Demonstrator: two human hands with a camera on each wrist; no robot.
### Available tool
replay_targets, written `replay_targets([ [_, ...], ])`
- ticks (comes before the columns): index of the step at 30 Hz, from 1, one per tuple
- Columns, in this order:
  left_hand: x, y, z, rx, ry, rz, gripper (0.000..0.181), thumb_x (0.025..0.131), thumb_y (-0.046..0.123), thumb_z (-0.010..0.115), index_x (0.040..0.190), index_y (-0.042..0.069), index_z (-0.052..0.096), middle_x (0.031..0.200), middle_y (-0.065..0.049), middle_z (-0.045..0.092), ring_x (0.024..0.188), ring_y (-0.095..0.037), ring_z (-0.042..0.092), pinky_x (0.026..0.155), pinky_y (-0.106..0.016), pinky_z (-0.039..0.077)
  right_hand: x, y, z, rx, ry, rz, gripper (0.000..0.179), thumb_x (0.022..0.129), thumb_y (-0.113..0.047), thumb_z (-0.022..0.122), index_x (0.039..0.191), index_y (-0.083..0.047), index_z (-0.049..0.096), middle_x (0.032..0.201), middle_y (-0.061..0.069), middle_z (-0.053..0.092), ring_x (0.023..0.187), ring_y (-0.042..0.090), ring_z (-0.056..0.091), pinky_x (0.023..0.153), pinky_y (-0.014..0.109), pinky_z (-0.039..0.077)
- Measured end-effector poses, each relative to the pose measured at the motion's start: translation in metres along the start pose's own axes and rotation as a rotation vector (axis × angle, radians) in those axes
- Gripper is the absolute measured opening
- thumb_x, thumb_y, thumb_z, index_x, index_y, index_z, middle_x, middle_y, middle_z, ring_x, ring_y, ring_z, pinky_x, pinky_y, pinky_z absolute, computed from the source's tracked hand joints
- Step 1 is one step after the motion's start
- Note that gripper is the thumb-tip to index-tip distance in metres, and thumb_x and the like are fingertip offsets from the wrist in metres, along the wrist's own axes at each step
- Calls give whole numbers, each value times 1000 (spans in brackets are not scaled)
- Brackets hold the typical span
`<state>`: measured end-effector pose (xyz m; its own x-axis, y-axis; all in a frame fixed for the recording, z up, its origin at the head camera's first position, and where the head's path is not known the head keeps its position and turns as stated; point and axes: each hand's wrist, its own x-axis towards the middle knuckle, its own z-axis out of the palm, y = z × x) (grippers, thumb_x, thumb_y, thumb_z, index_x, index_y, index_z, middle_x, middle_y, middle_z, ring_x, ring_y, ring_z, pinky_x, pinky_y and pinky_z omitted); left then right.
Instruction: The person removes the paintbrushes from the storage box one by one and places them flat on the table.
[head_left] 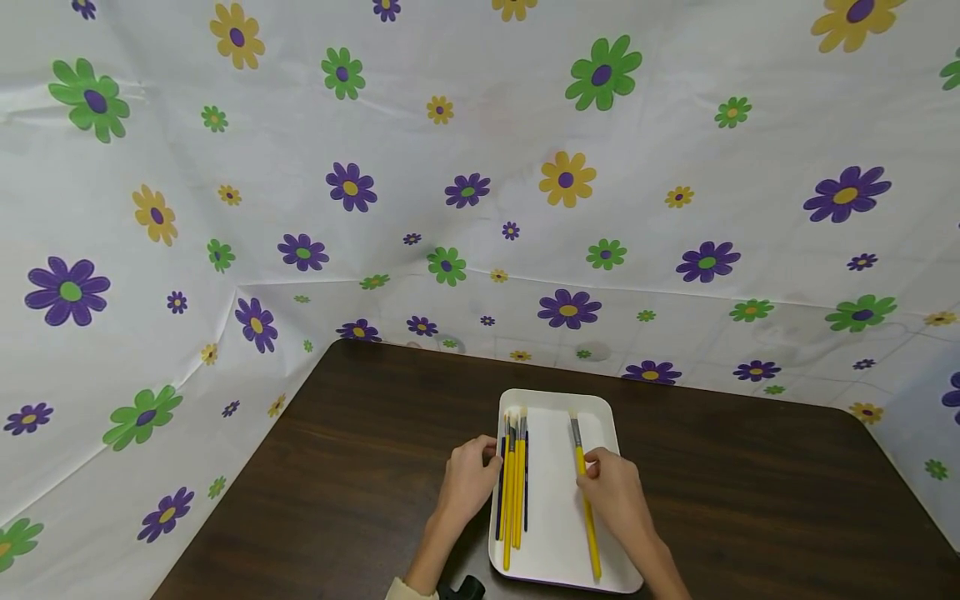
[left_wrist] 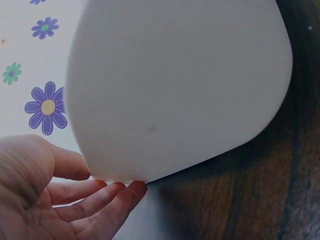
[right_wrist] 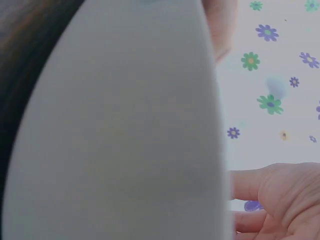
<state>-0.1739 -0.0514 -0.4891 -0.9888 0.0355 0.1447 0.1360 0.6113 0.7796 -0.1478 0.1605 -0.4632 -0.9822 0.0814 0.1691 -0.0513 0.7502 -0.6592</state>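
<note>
A white rectangular tray (head_left: 551, 546) lies on the table, its long side running away from me. My left hand (head_left: 470, 475) grips its left rim; in the left wrist view the thumb and fingertips (left_wrist: 136, 189) meet at the edge of the tray wall (left_wrist: 180, 90). Several paintbrushes (head_left: 512, 483) with yellow or dark handles lie side by side along the tray's left part, bristles at the far end. My right hand (head_left: 611, 492) pinches a yellow-handled flat paintbrush (head_left: 588, 529) over the tray's right part. In the right wrist view the tray wall (right_wrist: 120, 125) hides those fingertips.
The table (head_left: 750, 492) has a dark wood-grain top and rounded far corners. Behind and to the left hangs a white flower-printed sheet (head_left: 480, 142). A small black object (head_left: 470, 588) shows near the left wrist at the bottom edge of the head view.
</note>
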Motion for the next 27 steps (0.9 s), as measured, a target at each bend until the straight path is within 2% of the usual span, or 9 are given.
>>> replay_targets([
  [12,1,0,0,-3,3,-3,20,94,4,70,112,-3,73,96,-11,72,81,-21,64,71,-41,55,2,0,-18,51,9,57,21,83,7,69,103,15,70,78,9,65,67,19,58,53,24,46],
  [23,0,-2,-1,-5,7,5,17,95,4,69,110,-1,74,97,-11,72,82,-21,65,72,-42,55,4,6,-35,67,7,99,27,87,4,70,111,17,67,84,13,66,65,20,62,55,24,49],
  [27,0,-2,-1,-7,4,10,17,95,4,69,110,-1,74,97,-11,73,81,-21,65,71,-41,55,5,10,-42,50,20,103,26,88,3,70,110,16,68,85,14,67,69,22,62,56,24,50],
])
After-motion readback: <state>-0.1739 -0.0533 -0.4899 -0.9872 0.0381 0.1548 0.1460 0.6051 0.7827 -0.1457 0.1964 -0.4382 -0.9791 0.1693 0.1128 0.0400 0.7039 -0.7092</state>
